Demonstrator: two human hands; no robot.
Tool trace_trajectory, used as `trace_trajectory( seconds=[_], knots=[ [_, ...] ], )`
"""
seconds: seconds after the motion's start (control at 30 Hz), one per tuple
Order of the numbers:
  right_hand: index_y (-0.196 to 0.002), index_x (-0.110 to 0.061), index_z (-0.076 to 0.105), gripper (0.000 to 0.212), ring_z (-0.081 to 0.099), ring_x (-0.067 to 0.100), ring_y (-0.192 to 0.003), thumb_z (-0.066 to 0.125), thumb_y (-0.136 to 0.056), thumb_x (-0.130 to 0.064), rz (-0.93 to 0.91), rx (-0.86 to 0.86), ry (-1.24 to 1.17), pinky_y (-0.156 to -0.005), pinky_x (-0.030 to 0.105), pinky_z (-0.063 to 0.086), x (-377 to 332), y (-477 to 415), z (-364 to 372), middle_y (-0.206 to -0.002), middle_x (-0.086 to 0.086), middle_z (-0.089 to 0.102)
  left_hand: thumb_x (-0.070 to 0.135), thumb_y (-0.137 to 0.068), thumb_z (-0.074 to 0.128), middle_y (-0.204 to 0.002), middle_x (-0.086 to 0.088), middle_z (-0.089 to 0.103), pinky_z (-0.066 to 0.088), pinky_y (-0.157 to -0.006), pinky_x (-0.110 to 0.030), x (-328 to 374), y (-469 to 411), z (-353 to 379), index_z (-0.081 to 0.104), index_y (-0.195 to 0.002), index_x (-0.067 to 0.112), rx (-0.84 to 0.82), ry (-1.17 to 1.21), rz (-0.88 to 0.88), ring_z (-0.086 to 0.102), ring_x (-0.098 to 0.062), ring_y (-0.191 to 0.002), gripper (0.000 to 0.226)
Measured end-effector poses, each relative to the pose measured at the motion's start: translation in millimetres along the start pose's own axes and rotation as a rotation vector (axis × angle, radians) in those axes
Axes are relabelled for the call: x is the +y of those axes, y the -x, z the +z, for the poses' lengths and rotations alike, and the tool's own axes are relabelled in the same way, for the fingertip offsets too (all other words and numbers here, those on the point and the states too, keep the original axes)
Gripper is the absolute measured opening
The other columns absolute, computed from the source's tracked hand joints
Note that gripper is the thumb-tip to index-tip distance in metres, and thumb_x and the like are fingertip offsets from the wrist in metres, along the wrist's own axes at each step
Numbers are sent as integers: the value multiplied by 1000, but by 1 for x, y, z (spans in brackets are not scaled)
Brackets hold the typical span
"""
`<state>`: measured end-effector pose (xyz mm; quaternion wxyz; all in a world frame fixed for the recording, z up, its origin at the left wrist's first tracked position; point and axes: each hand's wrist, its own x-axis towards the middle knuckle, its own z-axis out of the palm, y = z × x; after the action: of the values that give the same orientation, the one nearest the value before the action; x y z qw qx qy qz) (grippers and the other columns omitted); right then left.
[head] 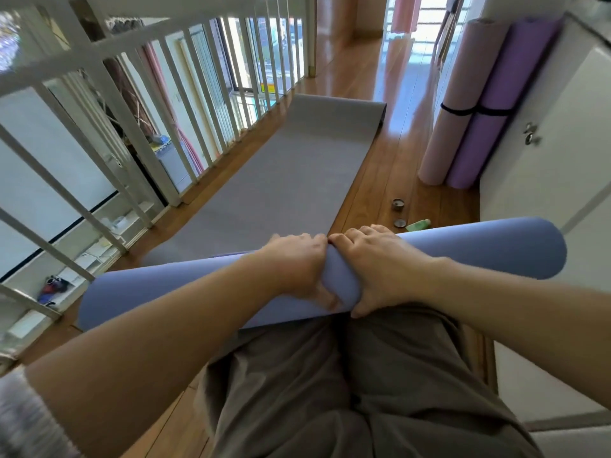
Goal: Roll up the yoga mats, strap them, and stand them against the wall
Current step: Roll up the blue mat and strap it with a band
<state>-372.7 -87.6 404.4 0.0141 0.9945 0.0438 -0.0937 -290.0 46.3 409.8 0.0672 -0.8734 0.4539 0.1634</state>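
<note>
1. The blue roll [479,246] lies crosswise at the 6 o'clock end of the mat, just before the lap. Its unrolled grey length [291,166] lies flat on the wooden floor [373,180] and runs toward 12 o'clock.
2. The roll is gripped at its middle by the left hand [294,262] and the right hand [377,262], which touch side by side. Fingers are curled over the top and thumbs tucked at the near side.
3. Rolling is judged to be in hand, with most of the length not yet wound. The hands would be better moved apart toward the ends, so that pressure is shared and coning is avoided.
4. The roll should be pressed down and pushed toward 12 o'clock, with its ends kept in line with the flat part's edges.
5. At 3 o'clock of the flat part, two small tins [397,204] and a green bottle [418,224] lie near the mat's edge. A straight path should be held past them.
6. At 1 o'clock, a pink mat [453,77] and a purple mat [506,77] stand strapped against the white wall [562,160]. At 10 o'clock the mat is bordered by a white railing [185,104].
</note>
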Motion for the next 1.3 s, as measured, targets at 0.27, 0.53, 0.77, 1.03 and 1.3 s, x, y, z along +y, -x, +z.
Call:
trace_trajectory(
  seconds=[0.27,0.53,0.77,1.03,1.3],
  knots=[
    [-140,-20,33,102,47,22,-122,77,-59,-66,57,-106,-11,-112,52,25,8,-17,-6,-133,1,49,64,-65,70,-133,-7,47,33,-106,-41,1,0,20,23,-144,16,250,-124,-5,48,-27,-120,104],
    [-140,-14,34,99,51,25,-118,68,-63,-66,27,98,78,-115,48,19,0,-8,3,-128,5,54,65,-63,73,-129,-2,51,40,-97,-36,-5,-8,-2,34,-138,20,97,-83,-16,50,-23,-116,96],
    [-127,-21,44,89,57,16,-103,72,-59,-71,-132,-129,66,-102,42,38,-2,5,-19,-116,-5,60,69,-64,70,-120,4,54,43,-86,-31,-3,8,-7,39,-132,23,-166,53,87,51,-17,-104,88],
    [-126,-26,42,84,49,10,-99,85,-59,-53,-35,-372,-205,-86,27,41,9,-26,-28,-113,-10,51,71,-67,65,-135,-5,32,36,-98,-41,6,20,1,26,-144,19,59,-121,2,36,-28,-122,100],
    [-144,-20,28,106,45,22,-125,75,-61,-66,38,-136,62,-113,50,24,-6,-9,-11,-134,-1,47,71,-61,71,-130,-3,40,37,-100,-38,-4,12,1,29,-143,20,80,64,-18,40,-26,-118,105]
  ],
)
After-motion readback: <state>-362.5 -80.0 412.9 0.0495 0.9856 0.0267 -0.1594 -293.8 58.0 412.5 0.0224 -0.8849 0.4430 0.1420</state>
